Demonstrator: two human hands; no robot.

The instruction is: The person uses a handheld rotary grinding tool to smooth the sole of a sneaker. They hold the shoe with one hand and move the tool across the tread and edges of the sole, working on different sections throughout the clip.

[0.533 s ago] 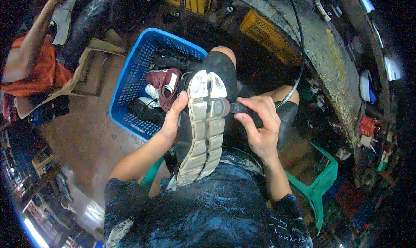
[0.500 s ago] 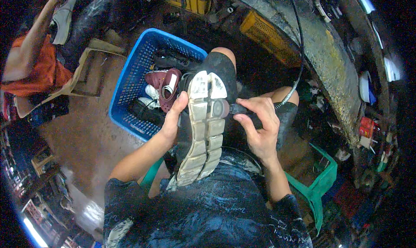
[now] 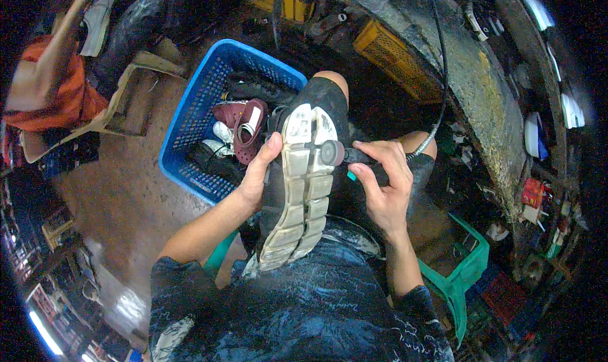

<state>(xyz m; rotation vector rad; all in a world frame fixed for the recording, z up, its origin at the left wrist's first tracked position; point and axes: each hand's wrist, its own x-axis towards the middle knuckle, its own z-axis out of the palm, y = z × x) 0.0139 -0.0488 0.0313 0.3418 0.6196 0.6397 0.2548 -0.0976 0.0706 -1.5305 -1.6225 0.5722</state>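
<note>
Sole up, a shoe [image 3: 296, 194] with a white, blocky, grooved sole lies across my lap, its front end pointing away from me. My left hand [image 3: 258, 171] is closed on its left edge, the thumb showing and the other fingers hidden underneath. In the pinch of my right hand [image 3: 387, 180] is a rotary grinder [image 3: 360, 157] on a flexible shaft. Its round grinding wheel [image 3: 332, 153] sits against the right side of the forefoot, just below the whiter front blocks.
A blue basket [image 3: 170, 148] of shoes, including a maroon clog [image 3: 229, 114], stands left of my leg. The grinder's black cable [image 3: 444, 64] hangs from above. At right are a green plastic stool [image 3: 470, 270] and yellow crate [image 3: 396, 58]. A person in orange [image 3: 60, 87] sits far left.
The grinding wheel and my right hand have shifted slightly right, with the shoe's front end tilting a little the same way. A small green patch now shows below the grinder.
</note>
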